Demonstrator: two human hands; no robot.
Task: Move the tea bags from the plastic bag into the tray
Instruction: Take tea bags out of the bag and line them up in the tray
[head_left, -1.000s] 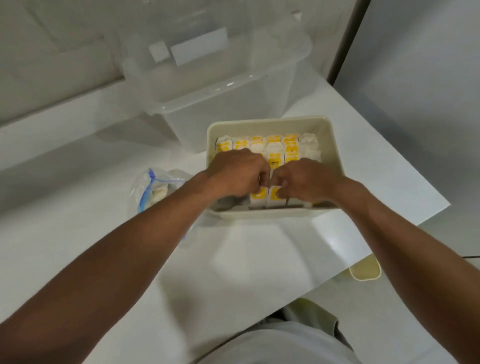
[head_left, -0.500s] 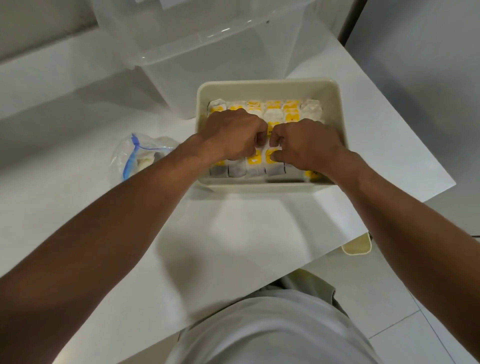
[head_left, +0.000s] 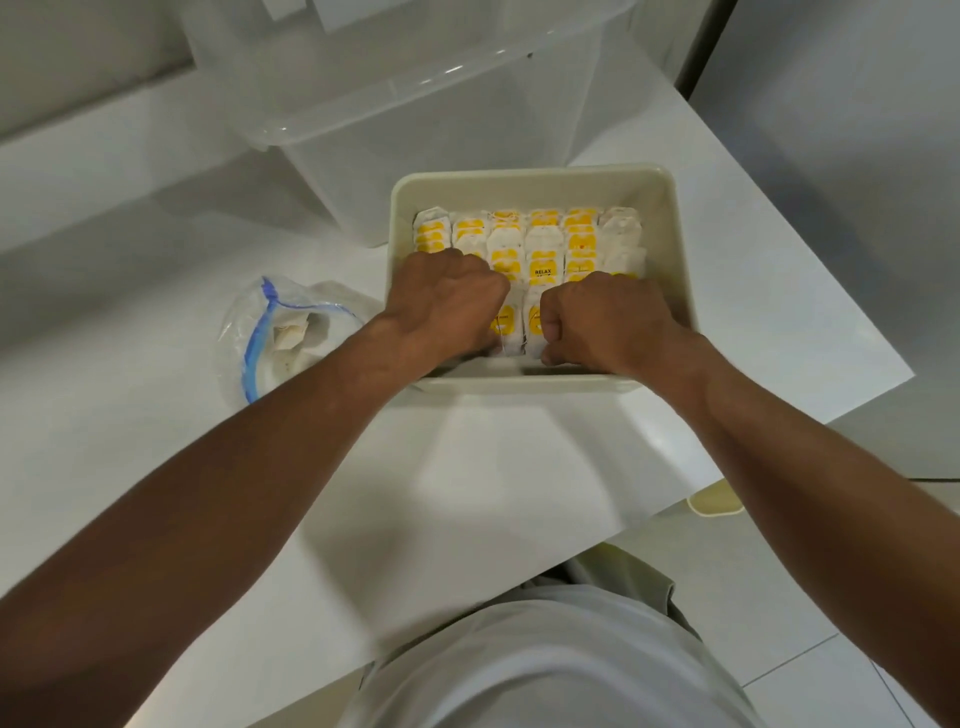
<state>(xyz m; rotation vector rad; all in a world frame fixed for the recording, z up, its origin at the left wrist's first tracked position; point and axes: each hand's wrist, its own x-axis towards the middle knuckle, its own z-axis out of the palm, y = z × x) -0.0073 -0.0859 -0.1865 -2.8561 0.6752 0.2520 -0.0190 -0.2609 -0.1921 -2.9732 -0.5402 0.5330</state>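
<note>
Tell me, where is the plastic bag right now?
In the head view, the plastic bag lies on the table, left of the tray of tea bags, close beside the left hand.

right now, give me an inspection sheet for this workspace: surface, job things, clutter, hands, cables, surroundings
surface: white table, glossy, with the job's things at its far end
job's things: cream tray packed with rows of yellow-and-white tea bags; zip plastic bag lying left of the tray, pale packets visible inside
clutter: clear storage bin behind the tray
hands: left hand and right hand both inside the tray's near end, fingers curled on the near-row tea bags
cables: nothing seen
surroundings: tiled floor on the right; small cream container on it by the table edge; grey wall beyond
</note>
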